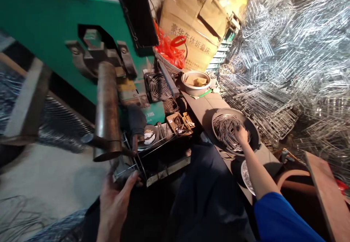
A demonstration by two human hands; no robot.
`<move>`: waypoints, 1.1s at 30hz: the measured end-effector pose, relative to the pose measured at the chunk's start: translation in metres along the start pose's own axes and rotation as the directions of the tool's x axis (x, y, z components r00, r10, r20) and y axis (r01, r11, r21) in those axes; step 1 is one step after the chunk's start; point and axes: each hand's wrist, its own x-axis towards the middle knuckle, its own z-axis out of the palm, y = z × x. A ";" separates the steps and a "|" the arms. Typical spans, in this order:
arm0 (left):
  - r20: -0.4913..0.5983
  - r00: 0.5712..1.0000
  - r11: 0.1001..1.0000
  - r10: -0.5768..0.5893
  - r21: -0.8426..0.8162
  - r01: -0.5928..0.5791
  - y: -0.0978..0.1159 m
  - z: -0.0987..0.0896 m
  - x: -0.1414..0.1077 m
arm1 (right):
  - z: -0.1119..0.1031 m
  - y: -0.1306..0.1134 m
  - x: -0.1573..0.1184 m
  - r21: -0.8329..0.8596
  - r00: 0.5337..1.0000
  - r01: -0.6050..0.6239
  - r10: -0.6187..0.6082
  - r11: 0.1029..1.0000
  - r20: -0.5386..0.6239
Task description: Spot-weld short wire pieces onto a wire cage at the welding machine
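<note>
My right hand (240, 134) is down in the dark round basin (254, 132) on the bench to my right, fingers curled into the heap of short bent wire pieces (226, 129); whether they have closed on one I cannot tell, since the knuckles hide the tips. My left hand (116, 194) holds a wire frame (131, 161) by its near edge, thumb clamped over it, just below the machine's brown cylinder (107, 110).

As I judge it, I am early in one cycle: the frame sits at the machine, and the next wire is yet to be lifted out and joined. The basin looks well stocked, and finished wire racks (287, 70) pile high to the right.

For writing, the cardboard box (191, 23) carries printed Chinese characters, too smeared for me to read surely. The green machine (49, 26) has a label by its fan grille (158, 87), also unreadable.
</note>
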 end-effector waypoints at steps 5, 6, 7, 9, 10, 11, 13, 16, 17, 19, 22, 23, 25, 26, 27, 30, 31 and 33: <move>-0.062 0.993 0.995 0.096 -0.020 -0.097 0.001 0.005 -0.012 | -0.044 -0.080 0.014 0.109 0.995 0.098 -0.095 0.989 -0.032; -0.070 0.993 0.995 0.099 0.002 -0.099 0.001 0.006 -0.016 | -0.050 -0.100 0.010 0.238 0.988 0.146 -0.153 0.960 0.012; -0.076 0.993 0.995 0.095 0.021 -0.093 0.001 0.007 -0.021 | -0.053 -0.120 0.005 0.385 0.975 0.165 -0.210 0.908 0.078; -0.065 0.995 0.997 0.077 0.028 -0.075 0.001 0.007 -0.031 | -0.050 -0.159 -0.011 0.594 0.921 0.132 -0.319 0.794 0.222; -0.050 0.996 0.997 0.075 0.017 -0.074 0.000 0.008 -0.037 | -0.044 -0.177 -0.020 0.646 0.888 0.102 -0.363 0.757 0.284; -0.034 0.997 0.997 0.076 -0.002 -0.076 -0.001 0.007 -0.043 | -0.036 -0.194 -0.030 0.672 0.855 0.078 -0.396 0.736 0.334; -0.010 0.997 0.996 0.076 -0.040 -0.077 -0.004 0.006 -0.054 | -0.017 -0.221 -0.053 0.695 0.801 0.035 -0.436 0.718 0.410; 0.013 0.999 0.995 0.036 -0.098 -0.035 -0.010 0.002 -0.064 | 0.012 -0.241 -0.088 0.736 0.755 -0.047 -0.459 0.675 0.469; 0.016 1.000 0.993 0.022 -0.118 -0.020 -0.012 0.000 -0.066 | 0.020 -0.242 -0.099 0.750 0.747 -0.082 -0.458 0.656 0.483; 0.021 1.000 0.988 0.006 -0.155 -0.003 -0.015 -0.004 -0.068 | 0.035 -0.241 -0.116 0.773 0.726 -0.152 -0.461 0.616 0.510; 0.036 0.999 0.982 0.007 -0.188 0.000 -0.019 -0.009 -0.070 | 0.053 -0.237 -0.133 0.788 0.692 -0.203 -0.485 0.580 0.535; 0.044 0.999 0.981 0.009 -0.191 0.000 -0.020 -0.010 -0.071 | 0.058 -0.237 -0.136 0.792 0.689 -0.206 -0.489 0.575 0.535; 0.056 0.998 0.980 0.005 -0.199 0.006 -0.020 -0.010 -0.072 | 0.066 -0.237 -0.138 0.795 0.691 -0.209 -0.489 0.569 0.531; 0.060 0.998 0.978 0.000 -0.206 0.012 -0.020 -0.010 -0.072 | 0.070 -0.238 -0.138 0.794 0.691 -0.212 -0.487 0.569 0.534; 0.063 0.998 0.976 -0.006 -0.216 0.020 -0.020 -0.010 -0.072 | 0.073 -0.238 -0.137 0.792 0.688 -0.214 -0.487 0.572 0.538; 0.058 0.998 0.970 -0.019 -0.240 0.032 -0.021 -0.009 -0.072 | 0.080 -0.240 -0.134 0.781 0.668 -0.216 -0.495 0.586 0.556; 0.054 0.998 0.969 -0.019 -0.245 0.032 -0.022 -0.009 -0.072 | 0.081 -0.240 -0.133 0.779 0.664 -0.213 -0.498 0.589 0.558; 0.049 0.999 0.967 -0.019 -0.253 0.031 -0.023 -0.009 -0.070 | 0.084 -0.241 -0.132 0.775 0.654 -0.210 -0.504 0.595 0.564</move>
